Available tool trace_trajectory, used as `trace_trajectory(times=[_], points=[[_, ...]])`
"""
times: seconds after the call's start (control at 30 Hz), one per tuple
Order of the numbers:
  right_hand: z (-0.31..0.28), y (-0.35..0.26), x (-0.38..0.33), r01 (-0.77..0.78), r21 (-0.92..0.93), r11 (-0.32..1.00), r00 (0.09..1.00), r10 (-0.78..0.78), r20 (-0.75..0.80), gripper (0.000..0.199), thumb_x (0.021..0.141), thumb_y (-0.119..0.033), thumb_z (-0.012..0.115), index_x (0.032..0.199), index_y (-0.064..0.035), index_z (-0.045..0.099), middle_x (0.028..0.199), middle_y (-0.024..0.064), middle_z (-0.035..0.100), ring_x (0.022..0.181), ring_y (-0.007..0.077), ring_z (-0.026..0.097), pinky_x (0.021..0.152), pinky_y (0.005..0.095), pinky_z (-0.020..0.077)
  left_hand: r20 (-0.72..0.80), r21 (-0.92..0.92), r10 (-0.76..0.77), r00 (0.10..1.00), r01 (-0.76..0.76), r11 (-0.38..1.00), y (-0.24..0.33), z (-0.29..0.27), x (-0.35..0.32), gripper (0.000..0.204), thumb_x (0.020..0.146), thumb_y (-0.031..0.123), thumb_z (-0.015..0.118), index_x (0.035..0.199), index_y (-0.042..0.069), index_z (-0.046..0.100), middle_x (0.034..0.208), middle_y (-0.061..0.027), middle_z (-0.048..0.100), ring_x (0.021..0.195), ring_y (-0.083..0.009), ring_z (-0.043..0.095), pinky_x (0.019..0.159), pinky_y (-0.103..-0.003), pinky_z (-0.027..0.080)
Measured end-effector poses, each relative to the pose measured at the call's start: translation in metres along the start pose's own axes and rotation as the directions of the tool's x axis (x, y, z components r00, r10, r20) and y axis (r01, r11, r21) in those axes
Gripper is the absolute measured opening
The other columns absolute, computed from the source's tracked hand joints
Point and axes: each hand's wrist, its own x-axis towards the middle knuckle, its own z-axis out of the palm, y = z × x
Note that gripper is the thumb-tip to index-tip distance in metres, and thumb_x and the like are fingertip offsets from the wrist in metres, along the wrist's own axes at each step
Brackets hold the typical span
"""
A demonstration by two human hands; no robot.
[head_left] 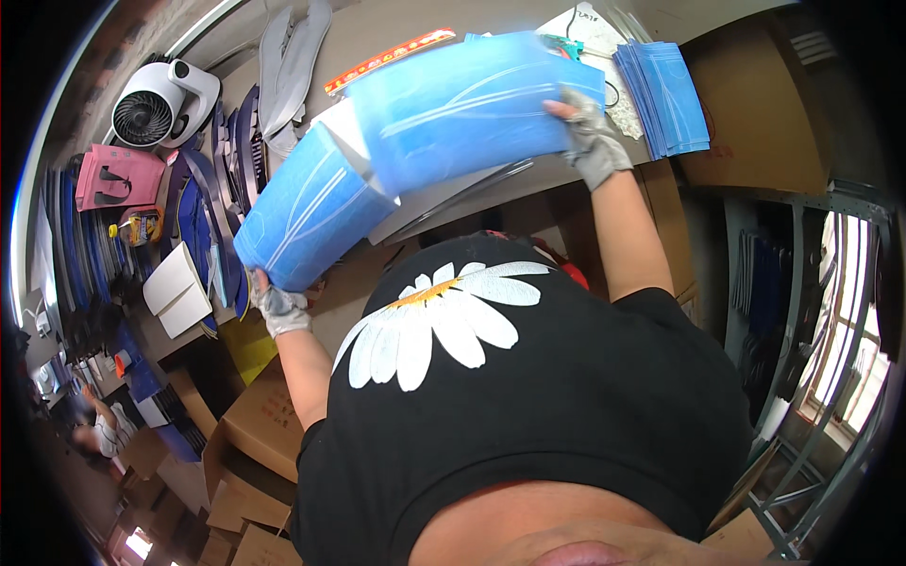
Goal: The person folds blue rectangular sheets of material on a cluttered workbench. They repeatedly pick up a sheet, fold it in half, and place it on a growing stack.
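Observation:
Both my hands wear pale grey gloves that leave fingertips bare. My left hand pinches the lower corner of a blue sheet with white curved lines. My right hand grips the right end of a larger blue sheet with similar lines, its thumb on the upper face. The two sheets meet or overlap near the middle, above the table's front edge; whether they are joined I cannot tell. A white surface shows between them. The larger sheet is slightly blurred.
A stack of blue printed sheets lies at the table's right end. A red strip lies behind the sheets. On the left are a white fan, a pink packet and dark curved pieces. Cardboard boxes stand below left.

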Motion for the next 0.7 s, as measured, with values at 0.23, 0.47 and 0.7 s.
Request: trace_trajectory(times=[0.23, 0.47, 0.7], points=[[-0.117, 0.047, 0.020, -0.016, 0.155, 0.988, 0.955, 0.061, -0.289, 0.057, 0.079, -0.019, 0.075, 0.126, 0.0051, 0.055, 0.114, 0.0187, 0.064, 0.100, 0.0298, 0.063, 0.089, 0.0409, 0.0517, 0.186, -0.024, -0.196, 0.963, 0.204, 0.979, -0.049, 0.054, 0.055, 0.062, 0.091, 0.030, 0.063, 0.142, 0.006, 0.038, 0.136, -0.0162, 0.051, 0.120, -0.0386, 0.053, 0.099, -0.059, 0.044], [-0.080, 0.021, 0.013, -0.366, -0.884, 0.292, 0.791, -0.403, -0.460, 0.039, 0.081, -0.028, 0.072, 0.110, -0.0015, 0.066, 0.104, 0.0186, 0.067, 0.090, 0.0320, 0.064, 0.082, 0.0425, 0.0503, 0.144, 0.106, -0.279, 0.949, 0.265, 0.958, -0.060, 0.041, 0.066, 0.052, 0.091, 0.022, 0.063, 0.135, 0.003, 0.044, 0.127, -0.0155, 0.056, 0.112, -0.0338, 0.058, 0.096, -0.054, 0.049], [0.060, 0.069, 0.033, 0.151, -0.664, 0.733, 0.974, 0.002, 0.225, 0.031, 0.091, -0.029, 0.058, 0.105, -0.0024, 0.067, 0.088, 0.0111, 0.068, 0.076, 0.0222, 0.063, 0.068, 0.0352, 0.0500, -0.054, 0.216, -0.262, 0.964, 0.267, 0.939, -0.065, 0.029, 0.054, 0.046, 0.082, 0.012, 0.073, 0.123, 0.001, 0.054, 0.117, -0.0096, 0.060, 0.107, -0.0257, 0.058, 0.097, -0.041, 0.046]])
